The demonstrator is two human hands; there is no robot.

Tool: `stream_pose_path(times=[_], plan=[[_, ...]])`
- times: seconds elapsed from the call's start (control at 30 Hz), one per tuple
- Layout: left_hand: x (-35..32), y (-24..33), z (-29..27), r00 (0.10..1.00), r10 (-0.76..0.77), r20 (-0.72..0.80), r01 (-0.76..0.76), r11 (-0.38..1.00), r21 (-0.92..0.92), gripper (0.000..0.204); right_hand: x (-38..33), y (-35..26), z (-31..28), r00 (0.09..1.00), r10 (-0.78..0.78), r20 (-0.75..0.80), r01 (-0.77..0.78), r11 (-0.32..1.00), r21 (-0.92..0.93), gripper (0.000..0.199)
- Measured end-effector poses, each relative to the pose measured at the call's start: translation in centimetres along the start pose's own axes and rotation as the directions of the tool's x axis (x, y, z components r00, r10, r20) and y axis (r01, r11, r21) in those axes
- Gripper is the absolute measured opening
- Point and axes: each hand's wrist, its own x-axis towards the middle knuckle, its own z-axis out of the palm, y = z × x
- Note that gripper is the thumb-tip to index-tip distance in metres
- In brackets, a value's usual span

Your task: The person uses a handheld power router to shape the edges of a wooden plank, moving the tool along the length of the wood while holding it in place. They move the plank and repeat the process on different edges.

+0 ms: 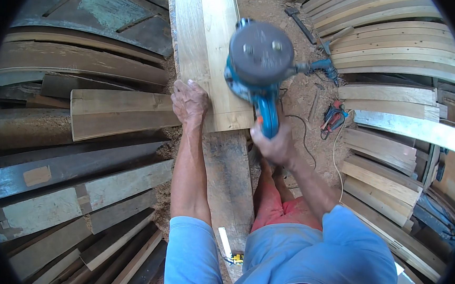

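1. While the right hand (276,145) is wrapping its fingers closed around the blue handle of a power tool (258,66), its round grey body is hovering blurred over the right edge of a pale plank (206,32).
2. The left hand (189,102) is lying open, fingers spread flat on the plank's near left corner.
3. The plank is resting on a darker beam (229,179), with a tape measure (231,251) lying near the person's waist.

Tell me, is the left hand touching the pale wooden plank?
Touching. The head view shows the left hand pressed flat on the pale plank, fingers spread on its left edge.
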Motion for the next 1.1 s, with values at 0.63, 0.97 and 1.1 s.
stream_pose_path(times=[0.63,0.97,1.1], plan=[[0.1,-0.7,0.5,0.998,0.012,-0.058,-0.013,1.000,-0.021,0.041,-10.6,1.7,3.0,0.997,-0.053,0.053,0.053,0.999,-0.009,0.039],[0.2,-0.9,0.4,0.999,0.012,-0.051,-0.014,0.999,-0.041,0.042,-9.3,2.9,3.1,0.995,-0.073,0.062,0.074,0.997,-0.025,0.040],[0.2,-0.8,0.2,0.999,0.003,-0.036,-0.004,0.999,-0.046,0.042,-8.8,3.1,3.3,0.999,-0.001,0.052,-0.001,0.999,0.045,0.044]])
